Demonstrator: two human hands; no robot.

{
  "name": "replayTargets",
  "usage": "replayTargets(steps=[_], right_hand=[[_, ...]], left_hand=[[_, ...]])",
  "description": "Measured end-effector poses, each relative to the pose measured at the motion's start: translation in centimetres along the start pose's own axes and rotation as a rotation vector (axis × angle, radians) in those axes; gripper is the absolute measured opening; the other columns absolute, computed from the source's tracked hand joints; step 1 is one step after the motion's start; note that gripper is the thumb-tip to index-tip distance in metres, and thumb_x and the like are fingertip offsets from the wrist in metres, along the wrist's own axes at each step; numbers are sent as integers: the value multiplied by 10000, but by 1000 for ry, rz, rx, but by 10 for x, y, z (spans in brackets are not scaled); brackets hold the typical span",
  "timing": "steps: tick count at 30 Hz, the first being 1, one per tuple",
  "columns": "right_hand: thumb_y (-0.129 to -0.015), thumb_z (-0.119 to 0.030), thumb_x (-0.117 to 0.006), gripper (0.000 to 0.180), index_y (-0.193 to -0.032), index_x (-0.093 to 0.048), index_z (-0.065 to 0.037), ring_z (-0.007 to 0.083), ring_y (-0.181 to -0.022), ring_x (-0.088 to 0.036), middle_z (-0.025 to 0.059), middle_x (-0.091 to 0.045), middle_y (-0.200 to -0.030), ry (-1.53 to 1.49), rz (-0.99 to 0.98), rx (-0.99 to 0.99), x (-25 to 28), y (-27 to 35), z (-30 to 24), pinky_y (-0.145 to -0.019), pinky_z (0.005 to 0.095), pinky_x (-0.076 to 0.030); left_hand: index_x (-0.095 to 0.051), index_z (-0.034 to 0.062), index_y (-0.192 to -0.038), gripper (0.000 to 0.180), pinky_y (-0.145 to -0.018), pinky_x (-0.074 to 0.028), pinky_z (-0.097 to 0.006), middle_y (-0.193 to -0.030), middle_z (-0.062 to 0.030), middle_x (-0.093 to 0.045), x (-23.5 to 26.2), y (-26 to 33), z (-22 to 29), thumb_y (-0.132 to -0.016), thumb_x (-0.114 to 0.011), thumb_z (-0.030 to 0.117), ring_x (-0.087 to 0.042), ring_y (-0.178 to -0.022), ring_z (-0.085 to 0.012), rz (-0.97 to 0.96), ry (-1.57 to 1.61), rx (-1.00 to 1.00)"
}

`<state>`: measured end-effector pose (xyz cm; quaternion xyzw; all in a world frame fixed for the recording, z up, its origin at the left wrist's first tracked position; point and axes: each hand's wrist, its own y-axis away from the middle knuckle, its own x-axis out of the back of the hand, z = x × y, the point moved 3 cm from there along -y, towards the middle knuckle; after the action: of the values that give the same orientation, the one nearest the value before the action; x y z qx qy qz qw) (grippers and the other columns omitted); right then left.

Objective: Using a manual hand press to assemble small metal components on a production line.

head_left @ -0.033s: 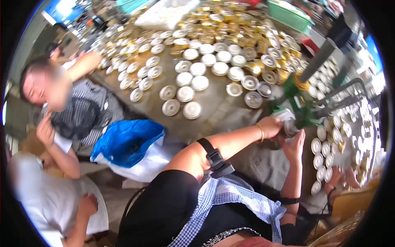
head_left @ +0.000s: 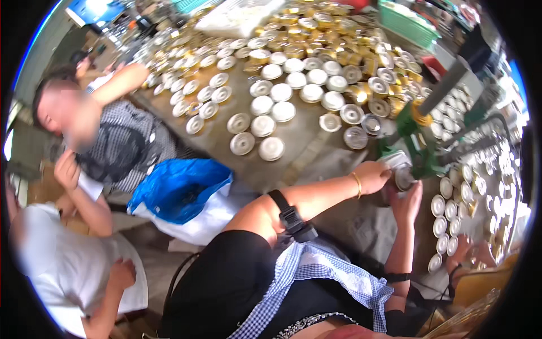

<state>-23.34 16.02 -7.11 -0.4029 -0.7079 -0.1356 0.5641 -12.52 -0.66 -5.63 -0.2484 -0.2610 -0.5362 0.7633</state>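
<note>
Head: hands [head_left: 375,176] hold tin [head_left: 402,176] (green machine [head_left: 420,138]).

A small round silver tin [head_left: 402,178] lies on its side between the two hands, its flat end facing the right hand [head_left: 407,202] just below it. The left hand [head_left: 374,175] covers its upper left edge. It seems pressed against the green machine [head_left: 415,141] directly above.

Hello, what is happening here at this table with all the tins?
A person holds a round tin with both hands at a green machine: the left hand lies on top, the right hand beneath. The table is covered with many silver and gold tins. Two other people sit at its left side, beside a blue bag.
</note>
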Motion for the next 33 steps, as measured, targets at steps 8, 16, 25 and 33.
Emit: replayTargets(steps=[8,16,25,33], right_hand=[[-854,-314,-640,523,-1276,-512,-33,355,-1150,-528,185,-551,-1266,376,510,-111,44,-24,69,-988,460,-400],[-890,-186,-554,437,-1274,-474,6,278,-986,-561,187,-521,-1183,-575,-194,314,45,71,-107,-752,351,-491],[-904,-228,-555,588,-1400,-349,12,222,-1172,-502,139,-512,-1270,-1379,-414,-62,36,51,-148,-997,338,-397],[-688,-253,-776,736,-1308,-467,-4,306,-973,-583,178,-553,-1139,-644,156,417,110,29,-155,-815,396,-482]], left_hand=[[-380,1,-1390,745,-1061,-281,-532,-1377,-208,-396,140,174,-48,-784,-688,307,-380,-1272,-392,615,-780,421],[-465,10,-1303,648,-998,-397,-455,-1257,-179,-503,94,182,-39,-766,-715,272,-486,-1154,-374,419,-524,155],[-207,-43,-1458,957,-1115,-278,-446,-1497,-248,-228,101,132,51,-760,-760,305,-242,-1398,-383,385,-14,-314],[-319,68,-1403,588,-848,-565,-353,-1246,-82,-519,95,123,58,-904,-629,95,-530,-1151,-200,35,1330,302]])
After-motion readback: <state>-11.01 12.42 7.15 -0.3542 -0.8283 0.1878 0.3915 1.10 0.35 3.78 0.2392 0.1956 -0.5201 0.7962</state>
